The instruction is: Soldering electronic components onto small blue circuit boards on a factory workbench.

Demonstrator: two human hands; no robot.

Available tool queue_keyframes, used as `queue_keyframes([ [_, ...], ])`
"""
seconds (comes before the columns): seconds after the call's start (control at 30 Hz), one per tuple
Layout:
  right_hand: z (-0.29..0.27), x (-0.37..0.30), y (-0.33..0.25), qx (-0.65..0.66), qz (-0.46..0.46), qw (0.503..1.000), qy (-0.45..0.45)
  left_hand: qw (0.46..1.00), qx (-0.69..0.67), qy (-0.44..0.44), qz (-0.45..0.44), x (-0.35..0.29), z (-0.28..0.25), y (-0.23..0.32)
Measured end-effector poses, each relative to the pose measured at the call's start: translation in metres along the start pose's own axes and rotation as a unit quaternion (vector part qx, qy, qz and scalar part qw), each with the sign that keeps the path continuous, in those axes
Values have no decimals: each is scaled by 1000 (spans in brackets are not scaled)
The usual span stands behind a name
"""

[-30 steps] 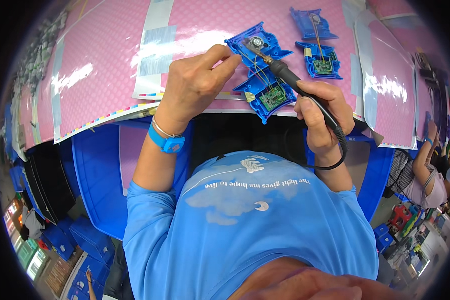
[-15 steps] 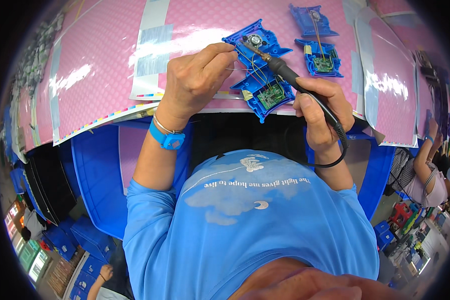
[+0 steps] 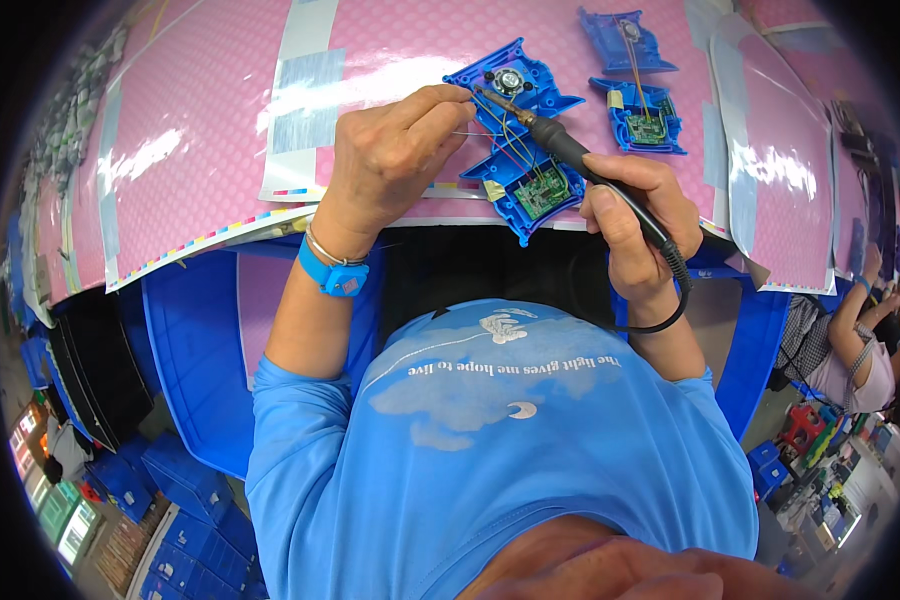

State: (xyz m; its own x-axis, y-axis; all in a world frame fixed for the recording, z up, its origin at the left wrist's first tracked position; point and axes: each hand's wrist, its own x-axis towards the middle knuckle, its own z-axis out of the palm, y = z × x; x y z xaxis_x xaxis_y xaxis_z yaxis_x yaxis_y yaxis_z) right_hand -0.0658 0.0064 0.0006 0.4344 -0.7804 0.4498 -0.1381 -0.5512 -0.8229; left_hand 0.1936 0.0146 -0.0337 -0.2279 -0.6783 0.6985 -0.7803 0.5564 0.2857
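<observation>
The work surface is a table [image 3: 200,130] covered with pink sheets, joined by strips of grey tape [image 3: 310,100]. Its front edge curves past the person's torso, with one blue bin [image 3: 195,370] below it at left and another [image 3: 755,335] at right.

The open front casing [image 3: 555,97] lies at this edge; its nearest corner projects past the edge. A narrow strip of pink sheet separates it from the rear casing [image 3: 650,50], farther right. A wide stretch of sheet extends left of the left hand [image 3: 395,150].

Count: two casings, each in two blue halves; two speakers [image 3: 508,81], one per upper half; two green circuit boards [image 3: 542,194], one per lower half; one soldering iron [image 3: 570,148].

The right hand [image 3: 642,215] is clamped on the iron's black handle, its tip beside the front speaker. The left hand is closed around a thin wire [image 3: 485,135]; its fingertips meet at the casing's left edge. What they pinch there is too small to tell.
</observation>
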Motion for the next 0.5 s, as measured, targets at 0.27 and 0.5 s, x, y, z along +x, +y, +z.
queue_keyframes([
  [0.27,-3,-5,-1,5,-12,999,29,1000,1,-4,0,-2,0,-1],
  [0.5,-4,-8,-4,8,-3,999,32,1000,1,-7,-4,-1,0,0],
])
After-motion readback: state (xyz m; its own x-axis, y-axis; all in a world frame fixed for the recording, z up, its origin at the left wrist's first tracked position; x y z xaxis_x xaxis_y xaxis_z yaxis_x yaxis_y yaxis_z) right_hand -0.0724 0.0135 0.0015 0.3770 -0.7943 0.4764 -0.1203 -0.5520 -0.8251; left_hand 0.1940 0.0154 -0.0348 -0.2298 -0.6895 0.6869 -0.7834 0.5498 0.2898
